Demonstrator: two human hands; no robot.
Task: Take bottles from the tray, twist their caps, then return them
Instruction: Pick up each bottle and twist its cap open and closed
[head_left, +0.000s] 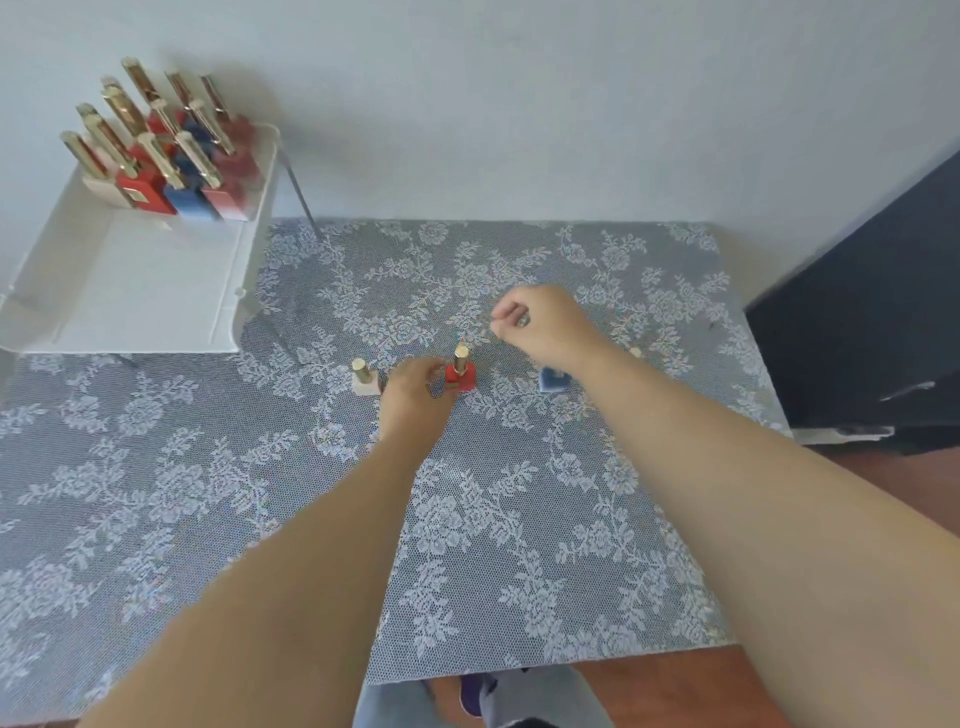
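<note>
Left hand (415, 395) grasping the base of a red bottle (461, 375), which stands upright on the lace-patterned tablecloth (467, 519); the fingertips close on the near-left side of the red body, below the gold cap (461, 358), which stands bare. Right hand (535, 325) raised just beyond and right of that cap, fingers curled into a loose fist; it touches nothing visible, and whether anything small lies inside it cannot be told.

Stage, as judged: the twisting step on the red bottle, with the base steadied and the cap hand off the cap. The next move calls for the right fingers to come down onto the gold cap and turn it while the left hand keeps the base from spinning.

Just left of the grip stands a cream bottle (365, 378) with its own gold cap, apart from the hand. Right of the grip, partly hidden by the right forearm, stands a blue bottle (550, 379); its cap is not visible.

Far left of and beyond the grip, a white tray (156, 291) on thin legs holds the remaining bottles (171, 156), red, blue, pink and cream, packed in rows at its far end; its near half lies bare.
</note>
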